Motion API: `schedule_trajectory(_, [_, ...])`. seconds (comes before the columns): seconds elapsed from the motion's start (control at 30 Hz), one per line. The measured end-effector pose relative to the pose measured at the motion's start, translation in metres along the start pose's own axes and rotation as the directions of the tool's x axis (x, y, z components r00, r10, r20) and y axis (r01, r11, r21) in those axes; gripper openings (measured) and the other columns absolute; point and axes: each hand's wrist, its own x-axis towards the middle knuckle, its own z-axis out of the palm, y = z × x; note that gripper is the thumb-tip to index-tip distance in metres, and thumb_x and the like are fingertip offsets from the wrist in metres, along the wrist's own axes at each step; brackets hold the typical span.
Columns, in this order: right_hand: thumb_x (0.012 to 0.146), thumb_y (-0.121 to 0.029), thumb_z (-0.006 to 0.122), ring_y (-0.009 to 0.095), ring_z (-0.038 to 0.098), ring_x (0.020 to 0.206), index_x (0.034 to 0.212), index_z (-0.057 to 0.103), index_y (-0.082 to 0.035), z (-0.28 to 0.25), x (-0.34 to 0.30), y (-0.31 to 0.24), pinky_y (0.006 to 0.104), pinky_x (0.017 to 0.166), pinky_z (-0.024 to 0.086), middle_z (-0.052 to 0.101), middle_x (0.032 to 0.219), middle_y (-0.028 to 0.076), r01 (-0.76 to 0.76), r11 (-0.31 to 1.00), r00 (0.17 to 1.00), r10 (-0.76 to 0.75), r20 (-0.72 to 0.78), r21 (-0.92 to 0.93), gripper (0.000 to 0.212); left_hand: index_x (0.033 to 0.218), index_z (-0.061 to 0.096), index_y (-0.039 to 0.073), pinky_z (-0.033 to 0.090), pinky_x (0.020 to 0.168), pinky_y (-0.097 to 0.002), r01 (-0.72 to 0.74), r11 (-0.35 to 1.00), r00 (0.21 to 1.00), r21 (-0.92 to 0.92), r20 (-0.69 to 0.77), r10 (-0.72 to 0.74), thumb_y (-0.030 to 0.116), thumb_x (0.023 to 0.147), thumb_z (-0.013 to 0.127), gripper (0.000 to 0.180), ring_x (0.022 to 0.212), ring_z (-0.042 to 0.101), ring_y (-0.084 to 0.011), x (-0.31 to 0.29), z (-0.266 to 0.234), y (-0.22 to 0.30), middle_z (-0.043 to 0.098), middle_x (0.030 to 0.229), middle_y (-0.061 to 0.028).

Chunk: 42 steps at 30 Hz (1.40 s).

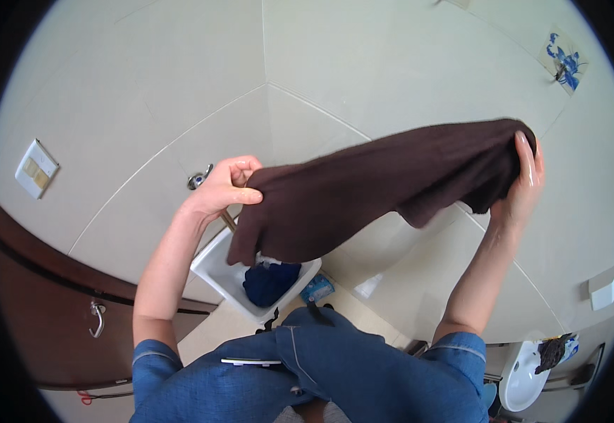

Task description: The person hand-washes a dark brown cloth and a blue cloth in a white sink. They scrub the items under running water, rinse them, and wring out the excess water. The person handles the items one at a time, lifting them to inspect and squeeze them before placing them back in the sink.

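Observation:
A dark brown piece of knitted cloth (370,190), perhaps a garment, is stretched in the air between my two hands. My left hand (231,189) pinches its left end between thumb and fingers. At the far right, my right hand (525,176) grips the other end, its fingers partly hidden by a fold. The cloth's lower edge hangs loose and wavy. Below its left end stands a white basin (212,264) with wet dark blue fabric (270,283) bunched inside. Both hands look wet.
A metal tap (198,178) sticks out of the tiled wall above the basin. A blue packet (317,289) lies on the floor beside it. At left is a brown door (53,310) with a handle; at lower right, a white washbasin (522,384) with dark cloth on its edge.

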Motion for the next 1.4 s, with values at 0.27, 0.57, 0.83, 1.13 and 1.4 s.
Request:
schedule_trajectory(0.27, [0.088,-0.009,0.059,0.011,0.055,0.085,0.099,0.059,0.001,-0.056,-0.014,-0.003,0.026,0.08,0.045,0.06,0.09,0.003,0.08,0.995,0.995,-0.083,-0.053,-0.052,0.015,0.097,0.07,0.001,0.049,0.078,-0.0257,-0.014,0.954,0.967,0.3,-0.239,0.09,0.018,0.088,0.068,0.02,0.082,0.061,-0.0092,0.05,0.009,0.037,0.068,0.089,-0.0031])
schedule_trajectory(0.57, [0.093,-0.011,0.055,0.011,0.054,0.086,0.098,0.058,0.0,-0.079,-0.002,-0.032,0.0261,0.081,0.043,0.06,0.092,0.004,0.385,0.918,0.885,-0.397,-0.242,-0.095,0.012,0.109,0.066,0.001,0.047,0.083,-0.0261,-0.466,0.648,0.771,0.602,-0.083,0.631,0.031,0.09,0.065,0.036,0.09,0.059,-0.0091,0.174,0.102,0.219,0.066,0.097,-0.0032])
schedule_trajectory(0.83, [0.087,-0.003,0.065,0.011,0.055,0.083,0.097,0.061,0.003,-0.107,-0.037,0.037,0.0259,0.078,0.044,0.061,0.091,0.005,0.385,0.73,0.881,-0.473,-0.01,-0.565,0.012,0.086,0.07,0.005,0.05,0.066,-0.0281,-0.294,0.686,0.811,0.666,-0.207,0.548,0.034,0.078,0.074,0.03,0.07,0.061,-0.0111,0.241,0.097,0.169,0.067,0.077,-0.0049])
schedule_trajectory(1.13, [0.083,-0.004,0.069,0.017,0.057,0.087,0.107,0.059,0.0,-0.109,-0.228,0.169,0.0316,0.081,0.047,0.06,0.101,0.008,-0.152,0.831,0.97,0.23,0.082,-0.536,0.026,0.082,0.067,0.005,0.049,0.056,-0.0298,-0.42,0.31,0.638,0.853,0.035,0.77,0.017,0.077,0.072,0.014,0.065,0.062,-0.0168,0.097,0.056,0.02,0.063,0.072,-0.0044])
schedule_trajectory(1.4, [0.08,-0.009,0.066,0.025,0.063,0.073,0.09,0.066,-0.006,-0.041,-0.305,0.266,0.0342,0.068,0.05,0.063,0.077,0.009,-0.053,0.669,0.319,0.715,0.622,-0.742,0.01,0.083,0.068,0.002,0.05,0.058,-0.03,0.188,0.725,0.891,0.662,-0.426,0.158,0.002,0.078,0.068,0.005,0.065,0.062,-0.0204,-0.102,-0.011,-0.249,0.064,0.073,-0.0093])
